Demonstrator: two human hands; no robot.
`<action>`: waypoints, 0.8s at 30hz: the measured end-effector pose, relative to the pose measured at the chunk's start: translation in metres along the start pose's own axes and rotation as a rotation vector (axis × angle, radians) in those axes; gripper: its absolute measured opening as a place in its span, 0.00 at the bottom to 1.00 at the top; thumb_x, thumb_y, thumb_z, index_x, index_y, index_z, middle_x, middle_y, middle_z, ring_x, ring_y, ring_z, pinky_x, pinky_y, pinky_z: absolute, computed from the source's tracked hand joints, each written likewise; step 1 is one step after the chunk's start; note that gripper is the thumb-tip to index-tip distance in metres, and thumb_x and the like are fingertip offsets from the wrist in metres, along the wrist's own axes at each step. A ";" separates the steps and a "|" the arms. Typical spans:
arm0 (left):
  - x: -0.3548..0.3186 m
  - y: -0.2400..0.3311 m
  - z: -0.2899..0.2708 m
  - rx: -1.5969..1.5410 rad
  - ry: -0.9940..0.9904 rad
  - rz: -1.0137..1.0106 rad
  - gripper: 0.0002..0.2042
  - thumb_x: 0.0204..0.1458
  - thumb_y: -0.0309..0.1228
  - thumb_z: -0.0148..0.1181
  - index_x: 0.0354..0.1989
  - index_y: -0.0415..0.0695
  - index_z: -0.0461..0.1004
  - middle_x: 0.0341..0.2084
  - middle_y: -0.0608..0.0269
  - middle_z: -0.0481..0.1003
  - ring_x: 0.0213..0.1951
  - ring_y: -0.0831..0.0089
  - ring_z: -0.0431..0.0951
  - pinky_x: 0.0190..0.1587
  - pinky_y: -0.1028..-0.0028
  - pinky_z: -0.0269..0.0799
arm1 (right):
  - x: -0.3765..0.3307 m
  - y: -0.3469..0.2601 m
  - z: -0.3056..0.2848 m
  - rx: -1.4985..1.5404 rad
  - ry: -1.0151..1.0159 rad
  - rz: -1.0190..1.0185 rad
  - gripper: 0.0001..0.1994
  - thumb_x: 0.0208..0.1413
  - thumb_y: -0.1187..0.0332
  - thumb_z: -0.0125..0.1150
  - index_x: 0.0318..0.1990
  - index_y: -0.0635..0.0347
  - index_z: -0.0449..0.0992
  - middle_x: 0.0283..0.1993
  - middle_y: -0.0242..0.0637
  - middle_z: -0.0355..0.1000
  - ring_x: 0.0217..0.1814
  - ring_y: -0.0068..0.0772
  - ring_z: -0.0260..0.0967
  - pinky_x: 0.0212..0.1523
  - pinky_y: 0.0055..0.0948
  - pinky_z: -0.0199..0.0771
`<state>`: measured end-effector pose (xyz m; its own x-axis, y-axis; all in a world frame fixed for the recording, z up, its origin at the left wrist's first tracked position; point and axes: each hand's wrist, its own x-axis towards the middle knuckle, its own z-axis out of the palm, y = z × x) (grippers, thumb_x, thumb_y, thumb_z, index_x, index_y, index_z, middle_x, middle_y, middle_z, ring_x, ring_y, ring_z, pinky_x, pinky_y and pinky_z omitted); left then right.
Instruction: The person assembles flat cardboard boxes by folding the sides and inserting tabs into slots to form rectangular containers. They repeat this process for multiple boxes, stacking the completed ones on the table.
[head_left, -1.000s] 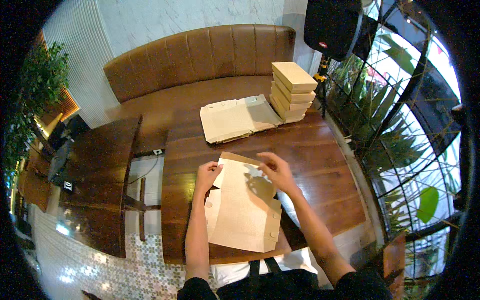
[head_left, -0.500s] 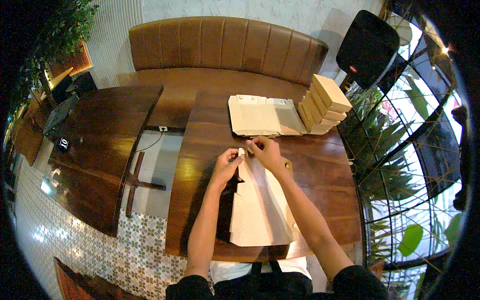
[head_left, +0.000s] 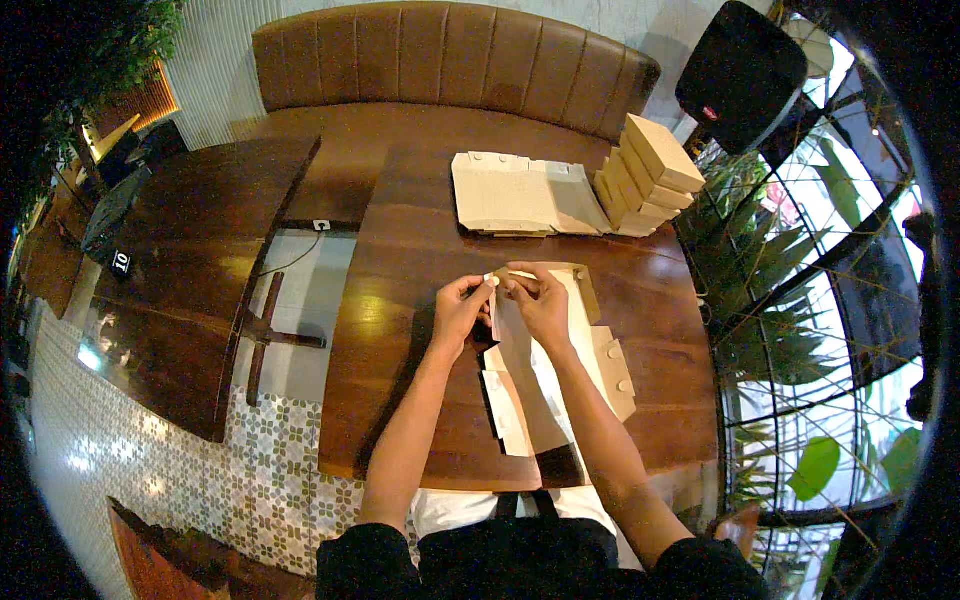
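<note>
A partly folded, light-brown cardboard box [head_left: 522, 390] lies lengthwise in front of me on the wooden table, its flaps sticking out on both sides. At its far left corner, my left hand [head_left: 461, 310] pinches the upright side wall between thumb and fingers. Close beside it, my right hand [head_left: 541, 304] has its fingers closed on the far end flap of the same box. The fingertips of both hands nearly meet there and partly hide the corner. My right forearm covers part of the box's middle.
Beyond my hands lie flat, unfolded cardboard box blanks [head_left: 525, 196]. To their right stands a stack of folded boxes [head_left: 655, 178]. A brown padded bench [head_left: 450, 60] lines the far side. Another wooden table [head_left: 200, 280] stands left across a gap; plants and a black lattice window border the right.
The box's near panel, broad before, now looks narrower, and side flaps show on both sides. My right hand has shifted slightly right, staying at the far corner. The view has tilted a little downward.
</note>
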<state>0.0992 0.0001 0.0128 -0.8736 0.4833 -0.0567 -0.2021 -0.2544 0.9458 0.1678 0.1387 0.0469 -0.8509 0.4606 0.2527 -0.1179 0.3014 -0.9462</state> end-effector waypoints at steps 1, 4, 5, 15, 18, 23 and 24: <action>0.000 -0.002 0.000 -0.006 0.003 0.011 0.13 0.59 0.38 0.68 0.42 0.40 0.81 0.27 0.68 0.79 0.24 0.81 0.76 0.24 0.78 0.73 | -0.003 0.002 0.001 0.046 -0.004 0.008 0.13 0.62 0.79 0.64 0.53 0.69 0.77 0.45 0.43 0.82 0.46 0.27 0.81 0.47 0.27 0.84; -0.002 -0.004 -0.001 -0.012 0.020 0.007 0.13 0.59 0.37 0.69 0.42 0.38 0.81 0.26 0.67 0.79 0.24 0.80 0.76 0.24 0.78 0.74 | -0.009 0.007 0.006 0.009 0.043 0.049 0.13 0.59 0.75 0.67 0.51 0.65 0.80 0.45 0.42 0.84 0.48 0.30 0.83 0.47 0.26 0.81; -0.002 -0.004 0.000 -0.012 0.022 0.017 0.14 0.59 0.37 0.69 0.43 0.38 0.81 0.26 0.66 0.79 0.24 0.80 0.76 0.24 0.78 0.74 | -0.010 0.009 0.007 -0.037 0.044 0.046 0.12 0.59 0.75 0.67 0.51 0.65 0.80 0.45 0.42 0.84 0.48 0.30 0.83 0.47 0.27 0.81; -0.003 -0.010 0.004 0.022 0.036 0.057 0.12 0.59 0.31 0.68 0.42 0.33 0.81 0.27 0.64 0.79 0.25 0.81 0.75 0.22 0.79 0.73 | -0.012 0.006 0.002 -0.102 0.005 0.064 0.10 0.59 0.72 0.68 0.46 0.65 0.84 0.41 0.41 0.84 0.43 0.30 0.83 0.46 0.28 0.82; -0.003 -0.011 0.005 0.058 0.048 0.069 0.11 0.59 0.31 0.68 0.41 0.33 0.81 0.26 0.65 0.79 0.24 0.82 0.75 0.21 0.79 0.72 | -0.012 0.003 0.001 -0.121 -0.006 0.074 0.10 0.59 0.72 0.67 0.47 0.65 0.84 0.41 0.41 0.84 0.43 0.29 0.83 0.46 0.29 0.81; -0.005 -0.012 0.008 0.010 0.065 0.124 0.10 0.60 0.30 0.67 0.40 0.33 0.80 0.25 0.64 0.79 0.22 0.82 0.76 0.21 0.79 0.71 | -0.013 0.001 0.002 -0.096 -0.029 0.050 0.10 0.60 0.72 0.67 0.48 0.65 0.84 0.42 0.41 0.84 0.43 0.29 0.82 0.46 0.28 0.81; -0.005 -0.013 0.008 0.016 0.067 0.129 0.10 0.60 0.30 0.67 0.40 0.33 0.80 0.25 0.64 0.79 0.22 0.82 0.76 0.21 0.79 0.71 | -0.013 0.001 0.001 -0.074 -0.035 0.055 0.11 0.60 0.72 0.67 0.48 0.65 0.84 0.43 0.41 0.84 0.43 0.29 0.82 0.46 0.28 0.81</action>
<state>0.1097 0.0076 0.0038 -0.9197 0.3900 0.0450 -0.0795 -0.2972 0.9515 0.1780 0.1319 0.0420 -0.8726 0.4490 0.1923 -0.0334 0.3381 -0.9405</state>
